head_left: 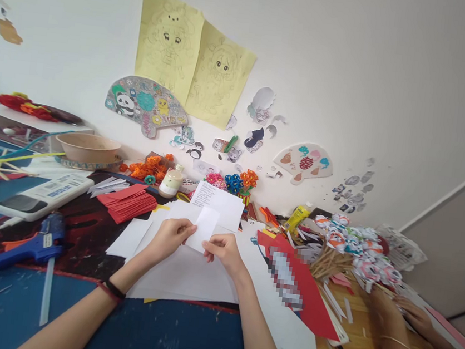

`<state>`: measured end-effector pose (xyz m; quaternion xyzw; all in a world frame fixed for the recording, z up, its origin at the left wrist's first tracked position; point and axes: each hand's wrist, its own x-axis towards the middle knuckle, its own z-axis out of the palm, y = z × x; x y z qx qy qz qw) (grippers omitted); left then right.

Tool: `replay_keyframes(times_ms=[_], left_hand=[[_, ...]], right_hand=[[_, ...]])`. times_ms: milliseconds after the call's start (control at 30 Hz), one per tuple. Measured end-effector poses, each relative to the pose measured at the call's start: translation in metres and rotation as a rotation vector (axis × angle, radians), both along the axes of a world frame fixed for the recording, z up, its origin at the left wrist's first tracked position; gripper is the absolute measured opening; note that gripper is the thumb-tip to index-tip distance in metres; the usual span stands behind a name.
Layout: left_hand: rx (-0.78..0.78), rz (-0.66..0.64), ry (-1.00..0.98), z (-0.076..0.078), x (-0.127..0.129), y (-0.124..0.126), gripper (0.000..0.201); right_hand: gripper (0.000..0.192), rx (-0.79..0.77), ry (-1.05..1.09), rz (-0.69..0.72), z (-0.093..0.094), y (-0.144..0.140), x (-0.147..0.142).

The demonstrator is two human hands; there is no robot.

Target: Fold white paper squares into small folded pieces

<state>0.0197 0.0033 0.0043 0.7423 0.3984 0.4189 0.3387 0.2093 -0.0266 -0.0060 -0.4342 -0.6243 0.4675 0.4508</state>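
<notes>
Paper slip, small, white and roughly rectangular, is pinched between both hands above a spread of larger white sheets on the table. The left hand grips its lower left edge with thumb and curled fingers; the right hand closes on its lower right corner, fingers bent tightly. Held this way, the slip stands nearly upright and stays taut, clear of the sheets below, which looks suited to creasing it or lining up its edges.

The sheets are thin, flat and matte, overlapping loosely on a dark blue table. To the left lies a fanned stack of red paper, and further left a blue glue gun of hard plastic, its nozzle end out of the way of the hands. A small pale bottle stands upright behind the sheets. On the right, a bunch of paper flowers on thin wooden sticks lies near another person's forearm, which wears a slim bangle and rests on the bare wooden part of the table.
</notes>
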Motion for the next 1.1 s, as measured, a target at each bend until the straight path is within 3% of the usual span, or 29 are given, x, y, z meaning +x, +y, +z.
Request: replay_keyframes(times_ms=[233, 667, 900, 1100], left_hand=[[0.023, 0.024, -0.073, 0.0062, 0.0003, -0.0054, 0.026], [0.122, 0.041, -0.107, 0.0064, -0.0005, -0.0079, 0.030], [0.002, -0.014, -0.217, 0.0041, 0.0005, -0.0046, 0.023], [0.046, 0.027, -0.237, 0.0034, -0.0003, -0.0063, 0.024]], right_hand=[[0.029, 0.006, 0.004, 0.020, -0.0004, 0.0000, 0.0014], [0.026, -0.021, 0.023, 0.092, 0.0055, -0.0067, 0.0007], [0.027, -0.018, -0.011, 0.117, 0.0051, -0.0061, 0.0015], [0.027, -0.027, -0.023, 0.149, 0.0055, -0.0084, -0.0044]])
